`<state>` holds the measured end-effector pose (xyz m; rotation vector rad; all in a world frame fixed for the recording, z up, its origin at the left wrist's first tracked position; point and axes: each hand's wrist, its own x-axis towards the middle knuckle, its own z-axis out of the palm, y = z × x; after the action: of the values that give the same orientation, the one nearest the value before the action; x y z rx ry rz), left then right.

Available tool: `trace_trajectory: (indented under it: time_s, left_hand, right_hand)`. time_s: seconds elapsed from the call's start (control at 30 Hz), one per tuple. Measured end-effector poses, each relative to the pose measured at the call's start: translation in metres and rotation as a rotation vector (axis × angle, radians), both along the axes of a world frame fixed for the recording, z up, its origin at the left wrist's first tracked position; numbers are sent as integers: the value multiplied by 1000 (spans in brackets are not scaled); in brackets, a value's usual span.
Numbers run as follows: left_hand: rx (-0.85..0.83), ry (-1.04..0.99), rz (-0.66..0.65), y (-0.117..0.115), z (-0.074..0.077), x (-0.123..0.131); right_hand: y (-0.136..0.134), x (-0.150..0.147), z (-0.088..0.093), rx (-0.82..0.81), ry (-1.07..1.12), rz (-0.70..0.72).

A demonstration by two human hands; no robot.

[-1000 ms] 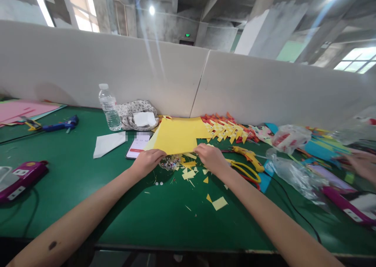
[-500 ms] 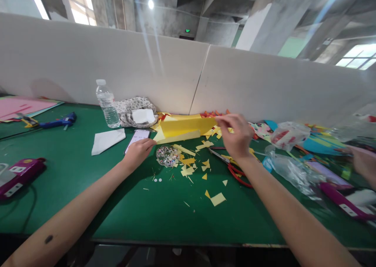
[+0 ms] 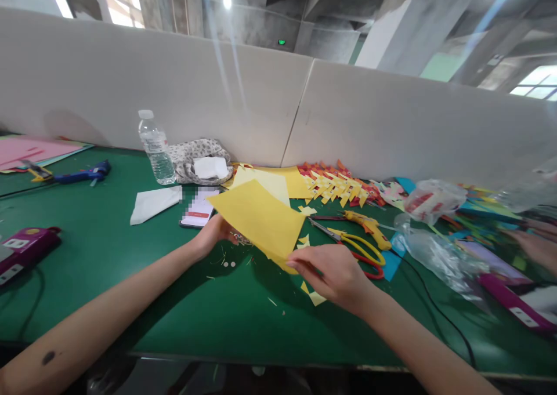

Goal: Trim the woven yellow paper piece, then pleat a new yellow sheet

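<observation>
A yellow paper sheet (image 3: 261, 216) is held tilted above the green table (image 3: 130, 267). My left hand (image 3: 213, 235) pinches its left corner, fingers closed. My right hand (image 3: 333, 276) grips its near corner, fingers curled round the edge. Under the sheet lie yellow paper scraps (image 3: 317, 297) and a small pile of googly eyes, mostly hidden. More yellow sheets (image 3: 265, 180) lie flat behind. Yellow-handled scissors (image 3: 357, 244) rest just right of the sheet, over red-handled ones.
A phone (image 3: 198, 208), white folded paper (image 3: 154, 203), water bottle (image 3: 151, 148) and patterned cloth bag (image 3: 198, 160) stand at left. Orange-yellow paper shapes (image 3: 337, 186) lie by the white partition. Plastic bags (image 3: 435, 256), a glue gun (image 3: 78, 176) and another person's hand (image 3: 533, 244) are around.
My right hand came down from the far side of the sheet to its near corner. The yellow sheet was flipped over toward me and now hangs tilted over the scraps.
</observation>
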<state>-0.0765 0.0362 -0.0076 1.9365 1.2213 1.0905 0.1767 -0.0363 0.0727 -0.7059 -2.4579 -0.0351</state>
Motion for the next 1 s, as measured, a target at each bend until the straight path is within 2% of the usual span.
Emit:
trace_trajectory:
  time_s: [0.07, 0.13, 0.2, 0.27, 0.4, 0.53, 0.67, 0.83, 1.0]
  left_hand:
    - [-156, -91, -132, -3, 0, 5]
    - [-390, -285, -279, -6, 2, 9]
    - [-646, -521, -402, -11, 7, 11]
    - [-796, -673, -505, -17, 12, 11]
    - [-848, -810, -701, -26, 17, 10]
    - [-841, -825, -745, -33, 16, 9]
    - [-929, -815, -744, -37, 19, 10]
    - [-1059, -791, -890, -41, 19, 12]
    - [-1213, -665, -932, -53, 11, 14]
  right_hand:
    - [-5, -7, 7, -302, 121, 3]
    - [-9, -11, 12, -578, 260, 23]
    - [-9, -13, 13, -764, 444, 45]
    - [-4, -15, 9, -857, 660, 32]
    - [9, -21, -2, -931, 948, -105]
    - [14, -24, -7, -979, 962, -191]
    - [10, -24, -6, -1007, 968, -147]
    - [-4, -29, 2, -985, 1064, -55]
    - [-25, -47, 5, -1118, 1131, 10]
